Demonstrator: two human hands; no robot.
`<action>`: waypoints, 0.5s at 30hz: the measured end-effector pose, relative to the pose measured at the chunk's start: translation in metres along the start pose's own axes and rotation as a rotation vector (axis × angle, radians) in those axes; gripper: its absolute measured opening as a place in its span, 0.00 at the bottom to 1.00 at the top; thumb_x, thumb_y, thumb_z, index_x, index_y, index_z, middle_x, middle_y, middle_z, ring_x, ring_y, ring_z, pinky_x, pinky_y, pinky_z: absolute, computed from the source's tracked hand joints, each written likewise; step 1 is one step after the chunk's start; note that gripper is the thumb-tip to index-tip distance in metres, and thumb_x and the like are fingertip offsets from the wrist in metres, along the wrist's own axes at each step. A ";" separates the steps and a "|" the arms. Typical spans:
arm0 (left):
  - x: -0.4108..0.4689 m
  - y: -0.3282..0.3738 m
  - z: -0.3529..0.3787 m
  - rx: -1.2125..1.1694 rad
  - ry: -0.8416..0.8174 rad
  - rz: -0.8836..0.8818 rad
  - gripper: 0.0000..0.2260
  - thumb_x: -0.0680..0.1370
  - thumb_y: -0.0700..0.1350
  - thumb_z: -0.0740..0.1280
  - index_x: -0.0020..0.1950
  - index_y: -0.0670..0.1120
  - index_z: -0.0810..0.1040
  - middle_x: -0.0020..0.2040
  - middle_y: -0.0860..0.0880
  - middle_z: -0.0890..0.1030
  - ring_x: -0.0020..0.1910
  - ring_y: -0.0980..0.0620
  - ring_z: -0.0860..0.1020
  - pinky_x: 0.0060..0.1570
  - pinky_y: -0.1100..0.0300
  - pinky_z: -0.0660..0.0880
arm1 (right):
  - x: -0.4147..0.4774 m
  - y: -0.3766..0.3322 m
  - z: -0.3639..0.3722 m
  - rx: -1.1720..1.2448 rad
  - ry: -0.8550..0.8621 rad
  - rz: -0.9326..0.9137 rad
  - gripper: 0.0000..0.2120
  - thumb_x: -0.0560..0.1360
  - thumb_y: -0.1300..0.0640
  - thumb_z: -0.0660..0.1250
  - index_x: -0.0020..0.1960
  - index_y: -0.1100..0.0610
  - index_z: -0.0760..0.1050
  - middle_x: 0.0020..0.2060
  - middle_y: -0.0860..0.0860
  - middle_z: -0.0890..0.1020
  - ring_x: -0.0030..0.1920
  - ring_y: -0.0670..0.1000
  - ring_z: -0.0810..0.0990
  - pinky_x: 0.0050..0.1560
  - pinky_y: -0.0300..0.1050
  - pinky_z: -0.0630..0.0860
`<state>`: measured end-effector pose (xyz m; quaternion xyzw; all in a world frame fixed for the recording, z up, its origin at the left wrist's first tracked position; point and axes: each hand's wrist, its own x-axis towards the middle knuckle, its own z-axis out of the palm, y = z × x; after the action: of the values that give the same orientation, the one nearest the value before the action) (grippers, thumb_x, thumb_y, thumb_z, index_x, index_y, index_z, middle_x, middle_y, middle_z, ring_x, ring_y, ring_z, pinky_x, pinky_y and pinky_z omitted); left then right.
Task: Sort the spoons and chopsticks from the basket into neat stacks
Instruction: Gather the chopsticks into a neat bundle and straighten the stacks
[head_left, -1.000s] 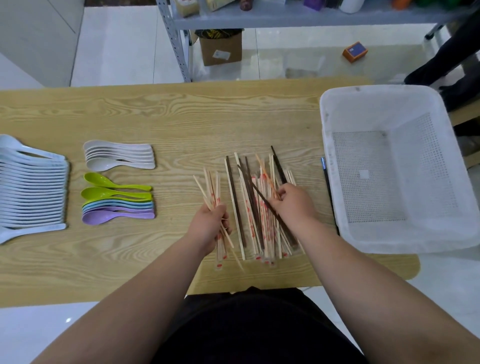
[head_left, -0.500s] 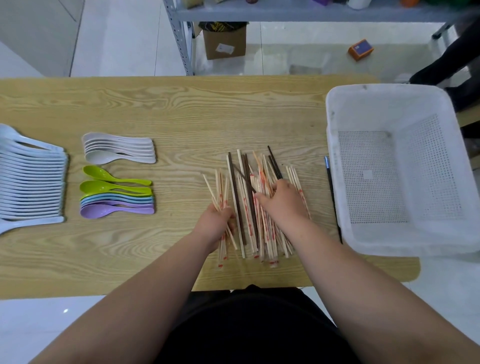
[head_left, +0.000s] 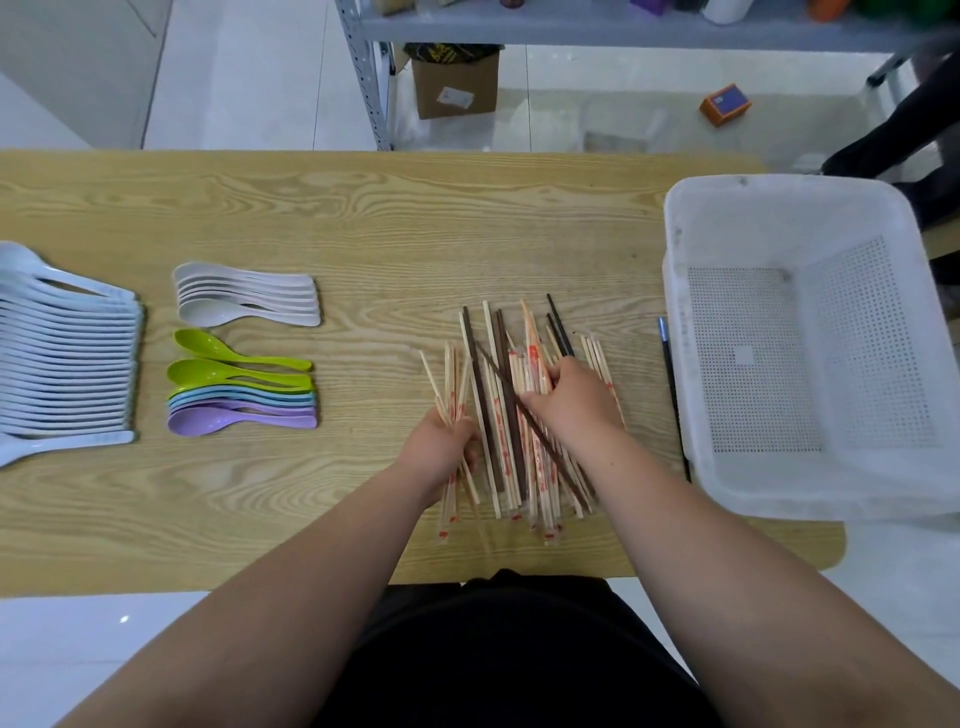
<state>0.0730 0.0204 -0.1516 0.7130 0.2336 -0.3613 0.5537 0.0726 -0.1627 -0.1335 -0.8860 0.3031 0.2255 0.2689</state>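
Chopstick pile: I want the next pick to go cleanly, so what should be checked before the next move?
1. Left hand grips the bundle of pale chopsticks: ok.
2. Right hand, on the mixed pile, holds one kind only: cannot tell.
3. Dark chopsticks separated from the pale ones: not ok, they lie mixed in, one slanting across.
4. White basket emptied: ok.
5. White spoons, coloured spoons and pale blue spoons in neat stacks: ok.
6. Thin dark stick beside the basket gathered in: not ok.
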 end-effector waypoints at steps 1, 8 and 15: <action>0.001 0.000 0.000 0.001 -0.001 0.001 0.02 0.79 0.40 0.64 0.47 0.43 0.75 0.33 0.45 0.77 0.25 0.49 0.74 0.31 0.55 0.70 | -0.001 -0.002 0.000 -0.021 -0.007 0.004 0.27 0.73 0.41 0.73 0.66 0.53 0.71 0.59 0.53 0.78 0.54 0.56 0.80 0.52 0.53 0.80; 0.004 -0.002 0.000 0.001 -0.015 -0.004 0.02 0.80 0.41 0.64 0.49 0.44 0.75 0.32 0.47 0.77 0.25 0.49 0.74 0.30 0.55 0.70 | -0.005 -0.012 -0.002 -0.104 -0.049 0.052 0.28 0.74 0.49 0.73 0.69 0.58 0.67 0.55 0.56 0.78 0.45 0.55 0.78 0.32 0.45 0.70; 0.005 -0.003 -0.004 -0.008 -0.043 -0.007 0.02 0.80 0.40 0.63 0.48 0.45 0.74 0.37 0.45 0.78 0.26 0.50 0.74 0.31 0.55 0.73 | -0.009 -0.010 -0.002 -0.042 -0.033 0.048 0.18 0.74 0.52 0.71 0.61 0.57 0.73 0.54 0.55 0.80 0.45 0.55 0.79 0.37 0.45 0.73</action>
<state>0.0749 0.0243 -0.1569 0.7021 0.2257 -0.3775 0.5600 0.0737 -0.1535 -0.1236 -0.8801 0.3148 0.2528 0.2497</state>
